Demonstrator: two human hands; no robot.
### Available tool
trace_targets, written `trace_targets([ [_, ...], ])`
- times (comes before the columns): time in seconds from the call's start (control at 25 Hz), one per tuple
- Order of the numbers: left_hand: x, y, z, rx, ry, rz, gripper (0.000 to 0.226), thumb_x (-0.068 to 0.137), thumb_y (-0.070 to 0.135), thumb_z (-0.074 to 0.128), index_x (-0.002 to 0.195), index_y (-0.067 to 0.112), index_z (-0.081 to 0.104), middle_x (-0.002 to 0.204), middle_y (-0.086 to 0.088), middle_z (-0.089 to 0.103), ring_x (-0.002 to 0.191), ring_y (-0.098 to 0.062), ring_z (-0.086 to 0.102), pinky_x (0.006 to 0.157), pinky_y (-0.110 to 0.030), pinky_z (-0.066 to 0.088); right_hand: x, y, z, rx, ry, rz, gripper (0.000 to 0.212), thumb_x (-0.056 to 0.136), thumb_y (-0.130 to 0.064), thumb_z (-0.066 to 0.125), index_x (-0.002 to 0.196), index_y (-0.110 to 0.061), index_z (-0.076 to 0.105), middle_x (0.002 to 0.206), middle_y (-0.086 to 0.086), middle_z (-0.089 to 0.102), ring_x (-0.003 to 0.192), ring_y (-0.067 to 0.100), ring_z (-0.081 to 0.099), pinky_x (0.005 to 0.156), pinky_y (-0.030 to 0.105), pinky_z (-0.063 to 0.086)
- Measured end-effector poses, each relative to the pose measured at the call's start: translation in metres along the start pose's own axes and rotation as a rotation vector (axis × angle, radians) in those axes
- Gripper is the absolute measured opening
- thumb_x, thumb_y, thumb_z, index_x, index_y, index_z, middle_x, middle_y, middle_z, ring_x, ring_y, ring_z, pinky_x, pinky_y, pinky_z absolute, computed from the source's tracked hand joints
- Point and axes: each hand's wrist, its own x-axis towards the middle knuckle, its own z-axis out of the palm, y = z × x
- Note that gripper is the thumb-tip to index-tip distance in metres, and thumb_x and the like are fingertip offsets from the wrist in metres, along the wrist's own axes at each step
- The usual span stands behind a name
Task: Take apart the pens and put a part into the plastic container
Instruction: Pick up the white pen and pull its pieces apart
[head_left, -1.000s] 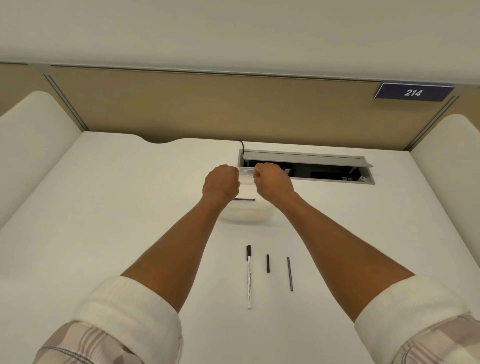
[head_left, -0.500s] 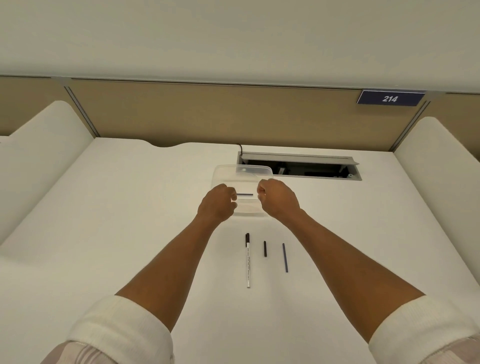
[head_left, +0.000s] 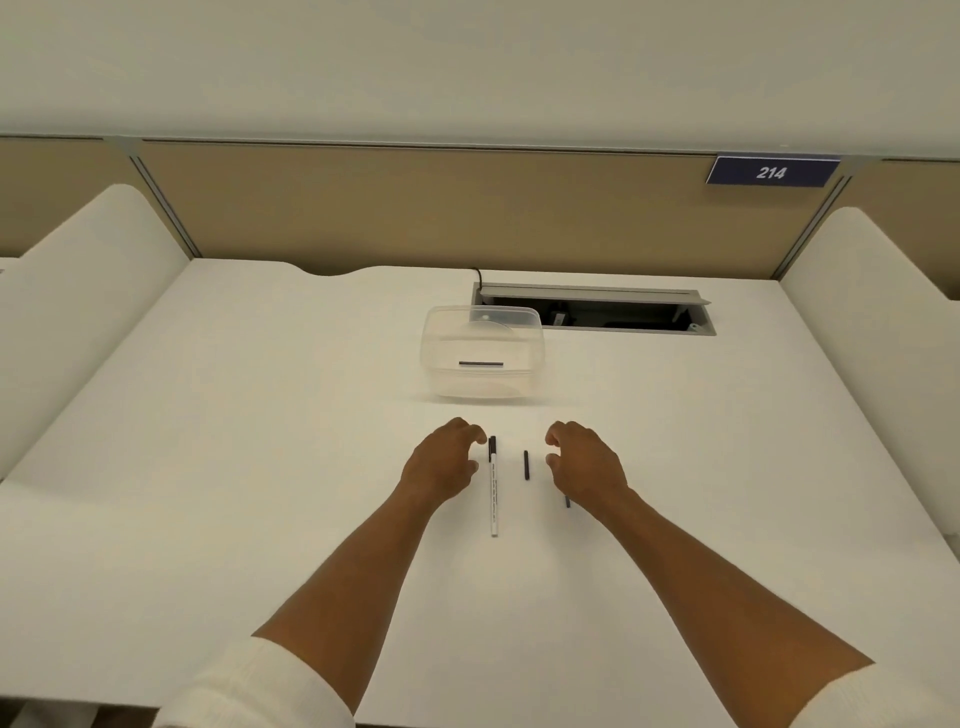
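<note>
While both hands (head_left: 441, 467) hover empty, 1 part (head_left: 480, 364) lies in container (head_left: 431, 358).

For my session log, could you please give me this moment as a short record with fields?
left hand: fingers loosely curled, holds nothing, beside the white pen
right hand: fingers loosely curled, holds nothing
plastic container: on the desk, one dark thin part inside
short black piece: on the desk between the hands
</note>
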Motion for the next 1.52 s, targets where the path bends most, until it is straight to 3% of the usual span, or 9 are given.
trace_targets([
  [0.52, -0.024, 0.006, 0.029, 0.190, -0.070, 0.157, 0.046, 0.089, 0.006, 0.056, 0.126, 0.032, 0.054, 0.143, 0.012, 0.039, 0.123, -0.016, 0.047, 0.082, -0.039, 0.051, -0.037, 0.018, 0.027, 0.012, -0.014, 0.201, 0.037, 0.093, -0.029, 0.057, 0.125, -0.014, 0.046, 0.124, 0.003, 0.054, 0.115, 0.025, 0.051, 0.084, 0.039, 0.050],
  [0.68, -0.026, 0.003, 0.034, 0.238, -0.081, 0.185, 0.034, 0.092, 0.011, 0.056, 0.119, 0.032, 0.058, 0.145, 0.011, 0.037, 0.119, -0.018, 0.049, 0.078, -0.039, 0.052, -0.035, 0.019, 0.027, 0.016, -0.016, 0.206, 0.037, 0.093, -0.030, 0.057, 0.125, -0.014, 0.047, 0.124, 0.003, 0.053, 0.115, 0.025, 0.050, 0.084, 0.039, 0.049],
  [0.88, -0.021, -0.004, 0.033, 0.233, -0.083, 0.192, 0.024, 0.093, 0.016, 0.057, 0.112, 0.029, 0.063, 0.145, 0.012, 0.040, 0.122, -0.016, 0.050, 0.085, -0.039, 0.052, -0.033, 0.019, 0.027, 0.004, -0.023, 0.208, 0.038, 0.093, -0.031, 0.057, 0.125, -0.014, 0.047, 0.124, 0.003, 0.052, 0.115, 0.025, 0.050, 0.084, 0.038, 0.049],
  [1.36, -0.017, -0.011, 0.031, 0.292, -0.063, 0.257, 0.009, 0.093, 0.021, 0.057, 0.097, 0.026, 0.064, 0.133, 0.014, 0.050, 0.090, -0.025, 0.064, 0.066, -0.031, 0.042, -0.029, 0.021, 0.030, 0.034, -0.005, 0.227, 0.029, 0.092, -0.031, 0.057, 0.115, -0.013, 0.053, 0.117, 0.003, 0.055, 0.110, 0.024, 0.052, 0.083, 0.037, 0.049],
  [1.52, -0.020, -0.016, 0.028, 0.306, -0.041, 0.245, 0.005, 0.093, 0.019, 0.055, 0.095, 0.023, 0.058, 0.114, 0.009, 0.054, 0.080, -0.024, 0.061, 0.061, -0.034, 0.048, -0.028, 0.023, 0.031, 0.055, 0.004, 0.239, 0.027, 0.091, -0.030, 0.057, 0.112, -0.013, 0.052, 0.115, 0.003, 0.054, 0.109, 0.024, 0.051, 0.083, 0.036, 0.047],
])
